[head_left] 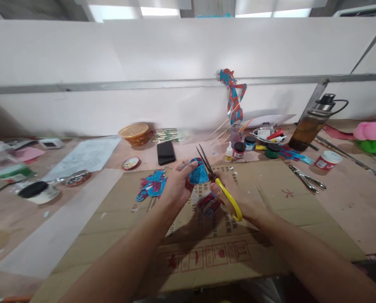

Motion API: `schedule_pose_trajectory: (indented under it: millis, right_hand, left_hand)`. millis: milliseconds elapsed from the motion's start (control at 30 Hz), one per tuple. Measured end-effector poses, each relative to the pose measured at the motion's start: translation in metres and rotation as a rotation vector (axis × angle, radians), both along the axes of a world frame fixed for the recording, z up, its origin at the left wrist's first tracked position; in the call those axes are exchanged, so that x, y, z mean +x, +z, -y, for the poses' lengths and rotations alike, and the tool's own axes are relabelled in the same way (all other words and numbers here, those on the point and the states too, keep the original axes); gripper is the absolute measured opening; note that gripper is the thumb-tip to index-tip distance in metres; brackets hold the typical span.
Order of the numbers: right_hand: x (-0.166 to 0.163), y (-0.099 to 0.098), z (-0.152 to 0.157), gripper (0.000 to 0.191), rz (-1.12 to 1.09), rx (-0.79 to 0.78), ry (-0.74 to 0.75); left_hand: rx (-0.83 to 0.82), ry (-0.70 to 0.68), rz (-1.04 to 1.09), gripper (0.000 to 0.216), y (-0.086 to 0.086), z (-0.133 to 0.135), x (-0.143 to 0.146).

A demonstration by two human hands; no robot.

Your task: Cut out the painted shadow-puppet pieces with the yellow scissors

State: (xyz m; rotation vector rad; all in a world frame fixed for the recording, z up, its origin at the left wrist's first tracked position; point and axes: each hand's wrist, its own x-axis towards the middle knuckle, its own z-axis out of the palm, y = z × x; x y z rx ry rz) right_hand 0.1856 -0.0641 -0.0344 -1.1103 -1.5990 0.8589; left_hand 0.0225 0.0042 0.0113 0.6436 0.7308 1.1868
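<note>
My left hand (182, 182) pinches a small blue cut-out piece (199, 173) with a dark patterned surface and a reddish top edge. In my right hand (227, 191) is a pair of yellow-handled scissors (228, 198). Their dark blades point up and away, close beside the piece's right edge; whether they touch it I cannot tell. Below my hands, a dark red and blue cut-out part (209, 205) lies on the cardboard sheet (270, 198), partly in shadow. Left of my left hand rests a blue and maroon cut-out figure (153, 185).
Behind the cardboard are a black phone (166, 152), an orange bowl (133, 134), several paint jars (239, 150) and a small white bottle (228, 152). A red and blue figure (233, 94) stands against the white wall. Rightward are a drink bottle (310, 124) and pliers (306, 179).
</note>
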Motion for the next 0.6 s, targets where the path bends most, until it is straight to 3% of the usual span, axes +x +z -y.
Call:
schedule_pose_trajectory:
  millis: [400, 600]
  right_hand:
    - [0.002, -0.002, 0.001, 0.053, -0.038, -0.055, -0.05]
    - [0.008, 0.006, -0.009, 0.041, -0.136, 0.045, -0.237]
  left_hand:
    - [0.055, -0.058, -0.036, 0.034, -0.004, -0.001, -0.003]
    - [0.157, -0.345, -0.246, 0.044, -0.006, 0.001, -0.007]
